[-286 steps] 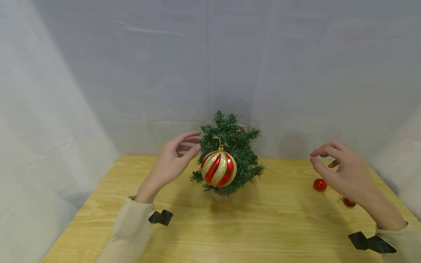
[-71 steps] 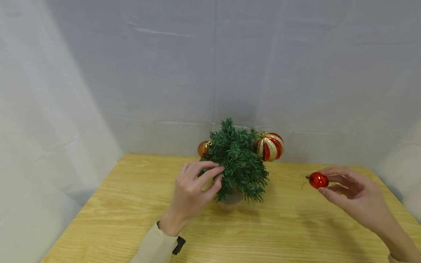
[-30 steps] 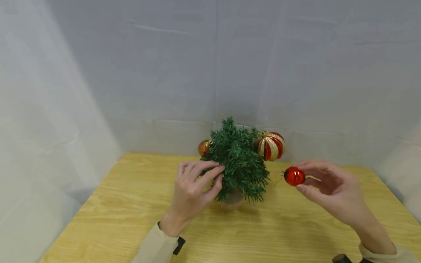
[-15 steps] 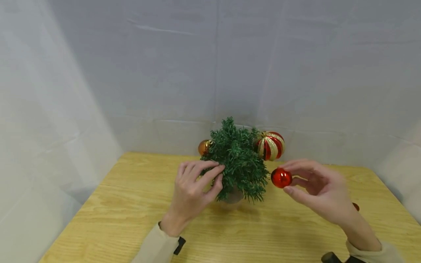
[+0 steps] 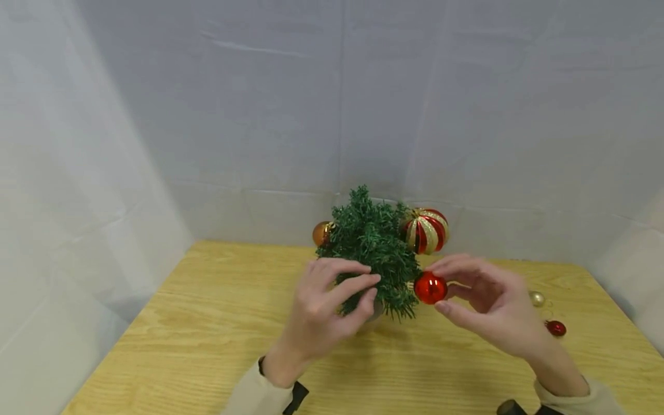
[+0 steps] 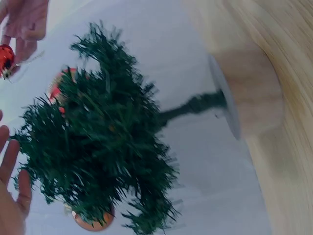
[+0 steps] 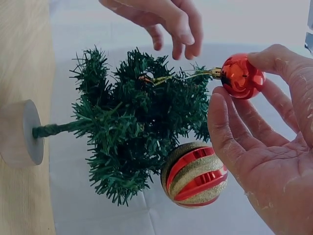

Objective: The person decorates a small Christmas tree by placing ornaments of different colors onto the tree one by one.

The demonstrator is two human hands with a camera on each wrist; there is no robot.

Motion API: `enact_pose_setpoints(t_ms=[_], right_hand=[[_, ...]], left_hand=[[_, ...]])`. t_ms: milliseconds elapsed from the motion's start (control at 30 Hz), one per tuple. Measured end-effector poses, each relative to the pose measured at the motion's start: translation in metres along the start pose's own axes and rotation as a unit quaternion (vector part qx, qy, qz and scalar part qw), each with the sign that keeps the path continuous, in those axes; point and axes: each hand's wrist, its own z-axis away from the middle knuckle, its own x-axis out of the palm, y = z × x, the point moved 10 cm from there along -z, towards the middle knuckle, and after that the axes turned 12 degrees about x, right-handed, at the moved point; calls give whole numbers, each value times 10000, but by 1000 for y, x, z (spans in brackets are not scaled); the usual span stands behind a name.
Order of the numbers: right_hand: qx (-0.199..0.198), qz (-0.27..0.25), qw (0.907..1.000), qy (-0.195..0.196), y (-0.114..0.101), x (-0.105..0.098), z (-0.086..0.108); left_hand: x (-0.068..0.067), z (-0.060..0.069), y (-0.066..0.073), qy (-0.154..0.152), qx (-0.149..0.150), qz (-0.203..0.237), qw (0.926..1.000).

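- Left hand (image 5: 332, 305): fingers loosely bent and parted, holding nothing; beside the tree's near foliage, presumably to be within reach of branches and cord alike.
- Right hand (image 5: 495, 305): thumb and fingertips pinch the ball on the side away from its cap, which leaves the cap unobstructed.
- Glossy red round ball (image 5: 430, 287): held off the table at the tree's right side, cap towards the branches; thin gold cord (image 7: 198, 74) extends treeward, contact uncertain.
- Small green artificial tree (image 5: 370, 239): upright on a round pale base (image 6: 257, 90), whose breadth likely steadies it.
- Dark red ornament (image 5: 556, 328) and small pale-gold ball (image 5: 536, 298): lying on the yellow wood-grain table (image 5: 207, 346), right, well apart from the tree.
- Shiny amber ball (image 5: 321, 233): at the tree's left.
- Large red-and-gold striped ball (image 5: 429, 231): opposite, right, perhaps for balance.
- Pale grey sheet (image 5: 259, 127): behind all.
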Motion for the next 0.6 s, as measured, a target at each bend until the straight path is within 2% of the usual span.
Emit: enact_pose_setpoints(t_ms=[133,233,367,600], right_hand=[[-60,26,9999,-89,-2,4,0],[71,139,9999,-72,-1,6,0],[229,237,9994,-68,2,8,0],[150,240,9996,-74,2,10,-1]], left_hand=[[7,-1,-1,-136,-251,286,9992],[10,0,-2,-205,-385,390,9983],[15,1,-3,-333,-517,425,9972],[22,2,-3,-562,-666,474,9951]])
